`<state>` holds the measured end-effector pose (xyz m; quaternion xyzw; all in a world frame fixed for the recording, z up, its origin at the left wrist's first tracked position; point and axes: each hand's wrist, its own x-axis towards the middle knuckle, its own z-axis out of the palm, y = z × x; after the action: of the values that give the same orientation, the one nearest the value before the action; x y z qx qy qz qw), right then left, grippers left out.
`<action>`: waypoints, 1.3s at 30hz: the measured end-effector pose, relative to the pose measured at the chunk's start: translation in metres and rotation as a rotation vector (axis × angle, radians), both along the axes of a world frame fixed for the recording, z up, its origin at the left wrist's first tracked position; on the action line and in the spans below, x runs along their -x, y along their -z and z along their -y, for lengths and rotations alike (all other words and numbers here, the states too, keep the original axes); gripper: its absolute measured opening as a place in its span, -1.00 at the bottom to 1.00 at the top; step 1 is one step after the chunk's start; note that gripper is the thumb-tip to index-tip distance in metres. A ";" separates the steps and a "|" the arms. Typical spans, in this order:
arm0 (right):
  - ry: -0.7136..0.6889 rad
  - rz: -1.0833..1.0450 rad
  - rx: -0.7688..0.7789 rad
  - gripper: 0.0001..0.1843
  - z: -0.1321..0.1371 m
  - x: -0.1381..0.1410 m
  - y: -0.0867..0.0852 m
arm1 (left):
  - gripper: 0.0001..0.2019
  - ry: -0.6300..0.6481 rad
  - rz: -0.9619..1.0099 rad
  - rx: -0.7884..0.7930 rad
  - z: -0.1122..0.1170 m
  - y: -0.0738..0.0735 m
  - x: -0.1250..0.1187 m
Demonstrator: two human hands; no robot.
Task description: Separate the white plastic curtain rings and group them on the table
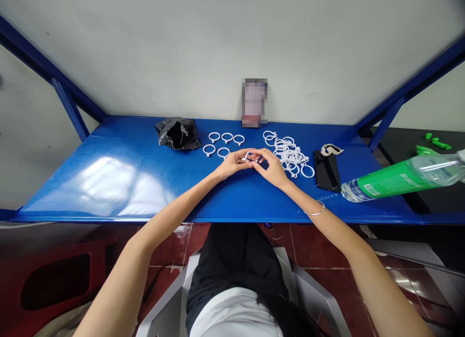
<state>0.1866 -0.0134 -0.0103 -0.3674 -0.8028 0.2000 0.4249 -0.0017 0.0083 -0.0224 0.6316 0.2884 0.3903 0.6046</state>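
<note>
Both of my hands meet over the middle of the blue table [232, 201]. Between the fingertips of my left hand [232, 163] and my right hand [271, 166] is a white ring [247, 156], partly hidden by the fingers. It looks like the white curtain rings with small eyelets lying around. Just beyond my left hand, several white rings [227, 137] are laid out separately in two rows. To the right of my right hand lies a loose heap of white rings [290, 155], overlapping one another.
A crumpled black plastic bag [178, 133] sits open at the back left. A blurred upright phone-like object [254, 102] leans on the wall. On the right are a black phone [327, 171], a whitish strap [331, 149] and a green-labelled bottle [399, 177]. Blue metal posts [387, 121] flank the table.
</note>
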 end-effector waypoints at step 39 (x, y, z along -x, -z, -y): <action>0.098 -0.032 0.009 -0.76 -0.006 -0.008 0.002 | -0.41 -0.044 0.094 0.123 -0.007 -0.003 0.008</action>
<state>0.1944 -0.0071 -0.0120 -0.4052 -0.7759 0.1884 0.4453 -0.0094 0.0153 -0.0199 0.5676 0.2970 0.4144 0.6465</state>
